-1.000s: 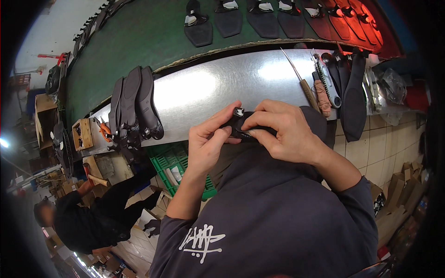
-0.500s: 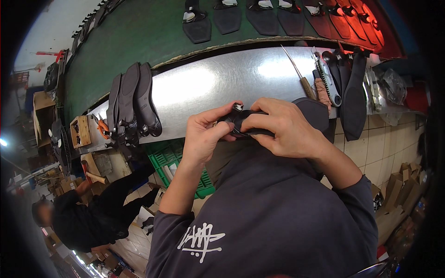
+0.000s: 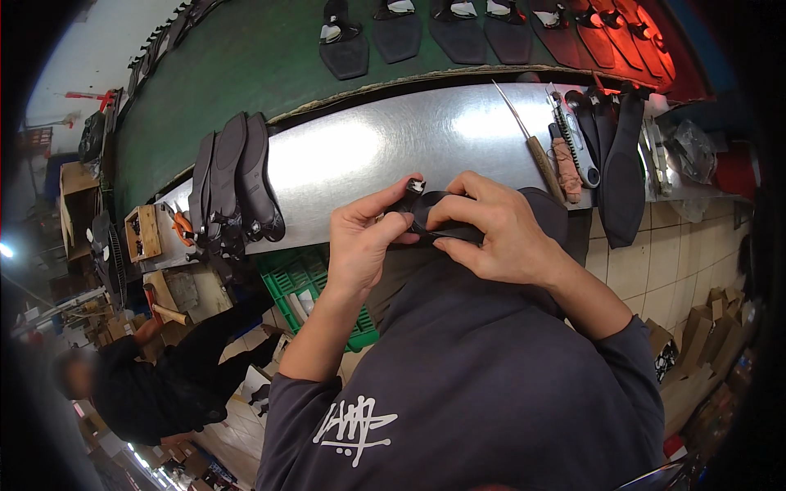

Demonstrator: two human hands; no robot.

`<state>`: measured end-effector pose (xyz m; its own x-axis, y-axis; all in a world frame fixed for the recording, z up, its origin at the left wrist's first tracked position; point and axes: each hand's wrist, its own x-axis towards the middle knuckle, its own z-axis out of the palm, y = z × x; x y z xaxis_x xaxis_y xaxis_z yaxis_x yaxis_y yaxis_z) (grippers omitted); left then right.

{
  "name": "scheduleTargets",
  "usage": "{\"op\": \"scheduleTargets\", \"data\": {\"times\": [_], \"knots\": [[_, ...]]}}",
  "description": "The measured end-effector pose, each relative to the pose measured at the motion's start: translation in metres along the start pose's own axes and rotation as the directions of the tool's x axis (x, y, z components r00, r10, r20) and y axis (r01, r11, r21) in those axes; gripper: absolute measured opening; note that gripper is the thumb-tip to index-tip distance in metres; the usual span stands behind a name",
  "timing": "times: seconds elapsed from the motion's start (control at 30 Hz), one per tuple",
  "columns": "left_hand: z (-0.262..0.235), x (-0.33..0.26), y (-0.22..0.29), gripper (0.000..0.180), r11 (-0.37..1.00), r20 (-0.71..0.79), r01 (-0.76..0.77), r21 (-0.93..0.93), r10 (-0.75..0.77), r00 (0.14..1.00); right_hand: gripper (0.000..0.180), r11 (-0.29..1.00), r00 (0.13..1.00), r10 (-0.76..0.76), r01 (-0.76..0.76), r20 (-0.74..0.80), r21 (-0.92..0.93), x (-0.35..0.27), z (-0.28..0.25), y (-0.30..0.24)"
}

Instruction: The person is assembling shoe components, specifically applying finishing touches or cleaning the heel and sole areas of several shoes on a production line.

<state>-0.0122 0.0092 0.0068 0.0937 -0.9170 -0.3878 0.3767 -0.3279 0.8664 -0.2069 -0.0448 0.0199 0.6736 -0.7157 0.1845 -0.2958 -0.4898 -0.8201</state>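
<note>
A black sandal [image 3: 548, 211] is held crosswise in front of my body, its flat end showing beyond my right hand. My left hand [image 3: 360, 237] grips its left end, thumb and fingers closed round the dark strap part, where a small pale patch shows. With bent fingers, my right hand [image 3: 501, 227] pinches the strap and edge at the middle. The fingers hide much of the sandal between the hands. Past my right hand on the metal bench lie a wooden-handled awl [image 3: 542, 164] and a wrapped, pinkish-handled tool [image 3: 566, 170].
Dark soles [image 3: 237, 172] lie stacked on the metal bench [image 3: 385, 155] at left, near orange-handled pliers [image 3: 180, 222] and a wooden box [image 3: 143, 231]. Several sandals [image 3: 344, 49] line the green table [image 3: 246, 74]. A green crate [image 3: 286, 295] is below; a person [image 3: 164, 376] stands at left.
The sandal's flat end has shifted slightly left and tilted behind my right hand. Both hands keep their hold, with only small finger movements.
</note>
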Motion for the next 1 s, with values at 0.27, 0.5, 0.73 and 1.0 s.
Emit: {"op": "scheduleTargets", "data": {"times": [0.27,0.5,0.73,1.0], "knots": [[0.000,0.001,-0.001,0.038,0.999,-0.042,0.010,-0.033,-0.012,0.999,0.023,1.000,0.998,-0.005,0.006,-0.070,0.021,-0.002,0.010,0.005],[-0.004,-0.002,0.007,0.040,0.947,0.024,0.236,-0.219,-0.236,0.971,0.024,0.976,0.956,-0.214,0.199,-0.201,-0.093,-0.007,0.017,0.005],[-0.008,-0.007,0.011,0.045,0.988,0.050,0.089,-0.125,-0.083,0.995,0.027,0.955,0.945,-0.290,0.276,-0.152,-0.107,-0.004,0.012,-0.001],[-0.013,-0.006,0.002,0.030,0.997,0.118,0.054,0.060,-0.061,0.991,0.022,0.991,0.964,-0.136,0.132,-0.227,-0.033,-0.006,0.010,0.000]]}}
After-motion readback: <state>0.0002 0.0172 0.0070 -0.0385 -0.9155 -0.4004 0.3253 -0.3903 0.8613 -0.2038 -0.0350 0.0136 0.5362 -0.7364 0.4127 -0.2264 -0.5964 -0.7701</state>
